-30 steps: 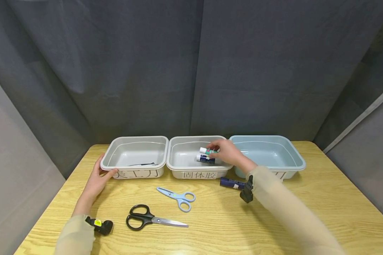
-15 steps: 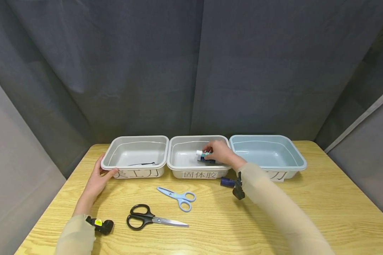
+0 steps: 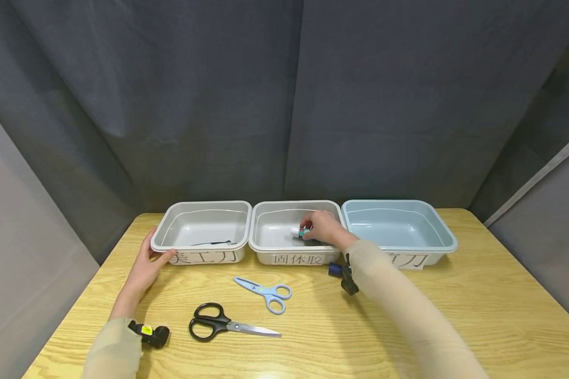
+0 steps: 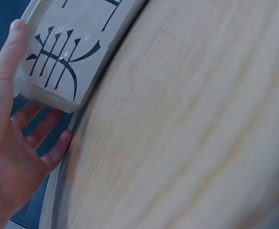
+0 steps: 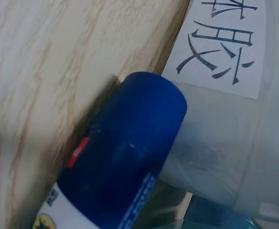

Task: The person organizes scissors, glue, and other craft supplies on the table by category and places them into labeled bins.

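Note:
My right hand [image 3: 323, 227] reaches into the middle bin [image 3: 265, 256] and pinches a small glue stick [image 3: 304, 232] with a white cap and green label, low near the bin floor. A dark blue glue stick beneath it is mostly hidden by the fingers. My left hand [image 3: 144, 268] rests on the front left corner of the left bin [image 3: 201, 253]; in the left wrist view its thumb [image 4: 10, 47] lies along the labelled front and the other fingers are spread by the side. A larger navy glue stick [image 5: 129, 138] lies on the table before the middle bin, partly hidden by the right wrist camera.
Inside the left bin lies a thin dark cutter [image 3: 215, 243]. A light blue bin [image 3: 398, 231] stands at the right. On the table lie light blue scissors [image 3: 265, 292] and black-handled scissors [image 3: 232, 325]. A dark curtain [image 3: 284, 105] hangs behind the bins.
My right hand has moved left and down into the middle bin with the green-labelled glue stick, covering the blue one there. The left hand has stayed at the left bin.

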The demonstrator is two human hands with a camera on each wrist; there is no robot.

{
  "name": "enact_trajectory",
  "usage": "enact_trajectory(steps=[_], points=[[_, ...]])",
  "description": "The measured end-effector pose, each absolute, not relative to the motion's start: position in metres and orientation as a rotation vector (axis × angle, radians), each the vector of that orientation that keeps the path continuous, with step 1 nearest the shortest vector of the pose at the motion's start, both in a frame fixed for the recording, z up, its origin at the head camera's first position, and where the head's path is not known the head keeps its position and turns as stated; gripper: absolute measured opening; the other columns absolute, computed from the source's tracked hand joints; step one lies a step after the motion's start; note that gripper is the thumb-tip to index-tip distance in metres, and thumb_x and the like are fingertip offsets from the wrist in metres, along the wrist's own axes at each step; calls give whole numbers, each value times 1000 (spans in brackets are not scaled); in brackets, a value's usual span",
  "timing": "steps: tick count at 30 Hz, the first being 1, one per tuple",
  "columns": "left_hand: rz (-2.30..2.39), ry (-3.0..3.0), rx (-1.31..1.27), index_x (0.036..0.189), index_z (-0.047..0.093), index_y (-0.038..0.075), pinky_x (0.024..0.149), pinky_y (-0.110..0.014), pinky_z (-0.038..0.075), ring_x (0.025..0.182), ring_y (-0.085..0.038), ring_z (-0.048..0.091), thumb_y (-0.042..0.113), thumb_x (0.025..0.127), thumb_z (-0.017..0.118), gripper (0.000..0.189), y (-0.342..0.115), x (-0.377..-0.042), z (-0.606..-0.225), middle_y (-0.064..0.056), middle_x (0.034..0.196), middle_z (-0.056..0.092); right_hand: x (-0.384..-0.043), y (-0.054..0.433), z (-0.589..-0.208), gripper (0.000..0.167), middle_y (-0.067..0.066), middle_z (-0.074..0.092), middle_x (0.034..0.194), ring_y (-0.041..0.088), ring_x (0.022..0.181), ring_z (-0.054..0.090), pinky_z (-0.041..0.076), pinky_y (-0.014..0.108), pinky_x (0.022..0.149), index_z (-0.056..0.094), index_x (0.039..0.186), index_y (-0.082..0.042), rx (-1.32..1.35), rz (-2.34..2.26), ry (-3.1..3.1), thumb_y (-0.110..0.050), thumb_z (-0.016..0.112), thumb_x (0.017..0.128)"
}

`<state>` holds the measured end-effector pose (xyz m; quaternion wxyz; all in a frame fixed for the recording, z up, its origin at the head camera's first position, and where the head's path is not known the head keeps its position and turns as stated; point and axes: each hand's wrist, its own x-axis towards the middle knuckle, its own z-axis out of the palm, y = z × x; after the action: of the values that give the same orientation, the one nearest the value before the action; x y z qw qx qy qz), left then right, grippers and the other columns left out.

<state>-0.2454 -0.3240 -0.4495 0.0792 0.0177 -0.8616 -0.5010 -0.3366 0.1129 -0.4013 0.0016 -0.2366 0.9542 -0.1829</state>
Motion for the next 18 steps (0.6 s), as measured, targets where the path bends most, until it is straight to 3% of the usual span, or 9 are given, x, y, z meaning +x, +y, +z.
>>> enact_trajectory(steps=[10, 18], points=[[-1491, -2594, 71, 147, 2, 23, 100, -59, 21, 120, -37, 34, 40, 86, 60, 86, -324, -244, -446, -22, 144, 26, -334, 110, -398, 24, 0, 66, 78, 13, 74, 57, 44, 32, 73, 69, 86, -13, -766, -516, 2991, -18, 80, 65], [-1504, -2585, 66, 147, 2, 23, 101, -57, 21, 120, -36, 34, 39, 86, 60, 86, -325, -244, -448, -21, 144, 27, -333, 108, -399, 23, 0, 61, 76, 12, 70, 51, 42, 30, 69, 68, 89, -11, -738, -544, 2956, -15, 78, 68]])
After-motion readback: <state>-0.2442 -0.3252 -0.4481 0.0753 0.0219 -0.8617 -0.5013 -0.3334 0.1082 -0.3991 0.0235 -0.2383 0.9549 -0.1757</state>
